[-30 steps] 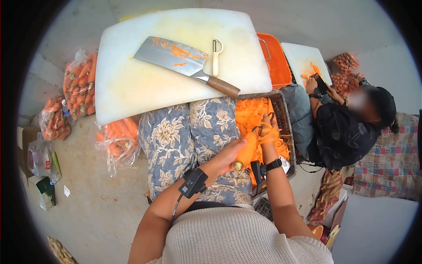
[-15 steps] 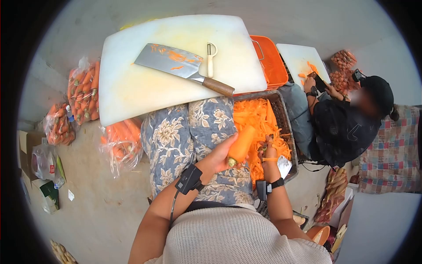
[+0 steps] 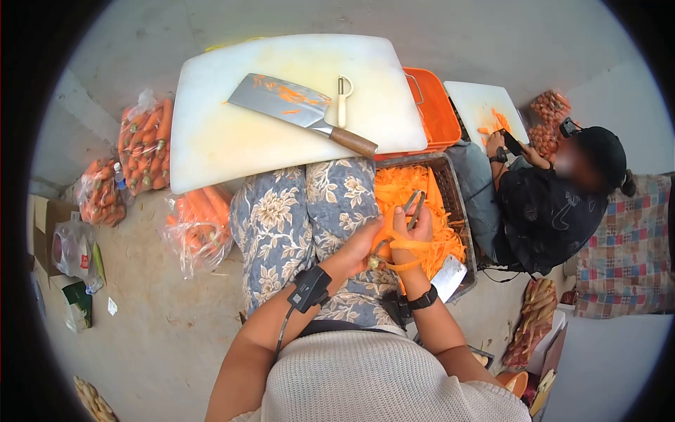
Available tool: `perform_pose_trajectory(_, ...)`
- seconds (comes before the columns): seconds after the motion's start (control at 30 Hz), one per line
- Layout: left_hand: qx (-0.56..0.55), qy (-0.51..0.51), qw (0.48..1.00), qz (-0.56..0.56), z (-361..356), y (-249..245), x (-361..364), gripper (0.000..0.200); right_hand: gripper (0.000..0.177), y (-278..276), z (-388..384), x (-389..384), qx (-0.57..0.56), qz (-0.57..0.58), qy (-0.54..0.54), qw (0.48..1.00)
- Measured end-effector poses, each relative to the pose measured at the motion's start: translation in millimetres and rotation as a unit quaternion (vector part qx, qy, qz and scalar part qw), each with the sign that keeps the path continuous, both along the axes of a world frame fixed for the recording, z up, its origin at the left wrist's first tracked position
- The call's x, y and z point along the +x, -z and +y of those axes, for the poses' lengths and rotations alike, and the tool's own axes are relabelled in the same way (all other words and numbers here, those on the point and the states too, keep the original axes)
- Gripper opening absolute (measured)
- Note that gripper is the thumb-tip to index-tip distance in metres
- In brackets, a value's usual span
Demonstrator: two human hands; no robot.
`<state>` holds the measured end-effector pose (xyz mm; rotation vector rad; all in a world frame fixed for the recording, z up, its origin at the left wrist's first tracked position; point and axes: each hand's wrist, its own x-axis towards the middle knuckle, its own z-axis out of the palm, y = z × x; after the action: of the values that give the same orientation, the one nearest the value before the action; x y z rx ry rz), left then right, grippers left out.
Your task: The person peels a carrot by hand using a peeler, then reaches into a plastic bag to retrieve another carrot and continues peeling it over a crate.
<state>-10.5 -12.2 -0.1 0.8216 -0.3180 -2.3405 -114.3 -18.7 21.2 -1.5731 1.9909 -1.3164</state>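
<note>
My left hand [image 3: 360, 247] is wrapped round a thick carrot [image 3: 384, 243], whose stem end points back toward me. In my right hand [image 3: 415, 228] is a metal peeler [image 3: 416, 205], held against the carrot, with orange peel strips [image 3: 411, 245] hanging across the fingers. Both hands are over the right edge of my lap. Beneath and beyond them, a dark crate [image 3: 460, 211] holds a heap of orange peelings [image 3: 439, 235]. A metal blade [image 3: 448, 276] lies at the crate's near right corner.
Ahead, a white board [image 3: 281, 60] bears a cleaver [image 3: 292, 102] and a white-handled peeler [image 3: 342, 105]. Bagged carrots [image 3: 146, 144] stand at left. An orange tub [image 3: 439, 112] is beside the board. At right, a seated person [image 3: 555, 204] holds a phone near another board [image 3: 478, 98].
My right hand has moved up and left from the crate's right side to the carrot. The peeler now shows clearly. The board and surroundings appear slightly lower and farther right.
</note>
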Motion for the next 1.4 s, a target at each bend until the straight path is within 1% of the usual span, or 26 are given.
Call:
perform_pose_trajectory(0.07,0.008,0.011,1.000,-0.002,-2,-5,3,0.036,0.019,18,-3,-8,-0.004,-0.012,0.006,1.000)
perform_pose_trajectory(0.13,0.015,0.024,1.000,-0.002,-3,-6,3,0.035,0.020,19,-5,-9,-0.008,-0.022,0.014,1.000)
perform_pose_trajectory(0.2,0.015,0.011,1.000,-0.005,-5,-5,1,0.035,0.020,16,-5,-8,0.051,-0.149,0.004,0.987)
perform_pose_trajectory(0.43,0.037,0.011,0.999,-0.006,-10,-1,0,0.037,0.022,21,-14,-15,0.095,-0.145,-0.002,0.985)
perform_pose_trajectory(0.53,0.040,0.004,0.999,0.018,-11,-1,-1,0.038,0.023,22,-18,-19,0.112,-0.141,-0.012,0.984)
perform_pose_trajectory(0.6,0.053,-0.011,0.998,0.019,-12,1,-2,0.039,0.024,18,-20,-19,0.110,-0.122,-0.032,0.986)
perform_pose_trajectory(0.73,0.050,0.001,0.999,0.020,-12,3,-2,0.039,0.023,25,-26,-25,0.135,-0.108,-0.027,0.985)
perform_pose_trajectory(0.8,0.035,0.018,0.999,0.005,-12,1,0,0.040,0.026,24,-32,-24,0.092,-0.165,-0.009,0.982)
perform_pose_trajectory(0.83,0.036,0.018,0.999,0.006,-11,0,0,0.040,0.026,22,-34,-25,0.093,-0.164,-0.010,0.982)
perform_pose_trajectory(0.9,0.040,0.011,0.999,0.000,-11,-1,1,0.040,0.026,20,-38,-27,0.177,-0.213,0.013,0.961)
perform_pose_trajectory(1.03,0.041,0.011,0.999,0.015,-10,3,0,0.041,0.023,23,-41,-28,0.155,-0.203,-0.001,0.967)
perform_pose_trajectory(1.1,0.036,0.033,0.999,-0.015,-11,0,2,0.041,0.023,30,-46,-34,0.129,-0.286,-0.002,0.950)
perform_pose_trajectory(1.13,0.035,0.033,0.999,-0.016,-11,1,1,0.041,0.023,33,-47,-35,0.129,-0.286,-0.002,0.949)
perform_pose_trajectory(1.2,0.038,0.017,0.999,-0.003,-9,2,-1,0.040,0.023,39,-50,-36,0.136,-0.327,0.040,0.934)
perform_pose_trajectory(1.23,0.037,0.017,0.999,-0.004,-9,2,0,0.040,0.023,46,-52,-41,0.134,-0.328,0.039,0.934)
perform_pose_trajectory(1.3,0.035,0.038,0.999,-0.005,-9,1,1,0.040,0.025,62,-57,-55,0.103,-0.375,0.014,0.921)
perform_pose_trajectory(1.33,0.032,0.039,0.999,-0.006,-10,3,1,0.040,0.025,69,-58,-58,0.100,-0.375,0.012,0.921)
perform_pose_trajectory(1.4,0.034,0.042,0.999,-0.003,-8,6,0,0.040,0.027,78,-58,-59,0.127,-0.364,0.046,0.921)
